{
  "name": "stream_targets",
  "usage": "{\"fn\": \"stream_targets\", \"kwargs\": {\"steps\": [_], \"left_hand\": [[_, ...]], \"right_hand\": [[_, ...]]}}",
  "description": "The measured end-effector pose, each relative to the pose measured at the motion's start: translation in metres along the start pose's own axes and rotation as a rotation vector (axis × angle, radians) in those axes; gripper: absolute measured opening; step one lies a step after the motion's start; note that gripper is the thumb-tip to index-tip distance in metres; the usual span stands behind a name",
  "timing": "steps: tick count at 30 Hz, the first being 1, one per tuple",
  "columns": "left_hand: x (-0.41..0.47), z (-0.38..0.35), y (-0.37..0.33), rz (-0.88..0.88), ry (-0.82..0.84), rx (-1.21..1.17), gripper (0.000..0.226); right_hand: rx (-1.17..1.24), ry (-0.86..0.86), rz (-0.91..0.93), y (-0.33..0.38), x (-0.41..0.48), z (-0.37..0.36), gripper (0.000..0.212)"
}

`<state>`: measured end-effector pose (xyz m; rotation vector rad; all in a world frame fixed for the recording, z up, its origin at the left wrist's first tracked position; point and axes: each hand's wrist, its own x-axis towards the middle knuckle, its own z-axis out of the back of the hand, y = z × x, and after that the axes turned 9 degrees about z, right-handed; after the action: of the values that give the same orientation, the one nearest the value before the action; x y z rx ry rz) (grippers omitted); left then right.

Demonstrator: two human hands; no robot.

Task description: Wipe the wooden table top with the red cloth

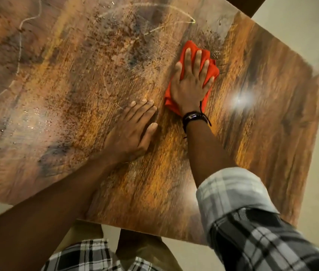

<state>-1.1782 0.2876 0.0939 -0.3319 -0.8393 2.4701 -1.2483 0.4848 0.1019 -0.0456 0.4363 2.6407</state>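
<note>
Wooden table top (76,75) is pretty streaky, with smears and little droplets over the stretch left of the red cloth (191,47). The cloth sits bunched on the wood under the right hand (190,85), whose fingers (188,57) lie straight and spread across it, red poking out past the fingertips. Left hand (133,130) lies flat on bare wood just left of the cloth, fingers together, not touching it.

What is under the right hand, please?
The red cloth lies under the right hand, pressed onto the wooden table top. The wood beneath the cloth is covered and cannot be seen.
</note>
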Motion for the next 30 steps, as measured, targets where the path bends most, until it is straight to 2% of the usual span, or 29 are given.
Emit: {"fn": "stream_targets", "kwargs": {"steps": [4,8,11,14,18,22,30], "left_hand": [[-0.002,0.004,-0.003,0.015,0.015,0.025,0.051],[0.013,0.02,-0.01,-0.039,-0.004,0.212,0.052],[0.064,0.034,-0.016,-0.04,-0.068,0.193,0.05],[0.124,0.038,-0.013,-0.049,-0.028,0.241,0.049],[0.159,0.025,-0.001,0.042,0.031,0.336,0.056],[0.159,0.019,-0.001,-0.001,0.039,0.424,0.058],[0.163,0.017,-0.002,0.013,0.02,0.376,0.062]], "right_hand": [[-0.025,0.026,0.033,0.004,-0.029,-0.002,0.057],[-0.091,0.035,0.066,0.009,-0.107,-0.008,0.058],[-0.081,0.038,0.078,0.009,-0.169,-0.013,0.057],[-0.047,0.057,0.072,0.003,-0.177,-0.014,0.056],[-0.055,0.026,0.057,-0.005,-0.132,-0.01,0.057],[-0.043,-0.032,-0.005,-0.019,-0.053,0.001,0.056],[0.006,-0.014,-0.002,-0.047,0.122,0.031,0.056]]}}
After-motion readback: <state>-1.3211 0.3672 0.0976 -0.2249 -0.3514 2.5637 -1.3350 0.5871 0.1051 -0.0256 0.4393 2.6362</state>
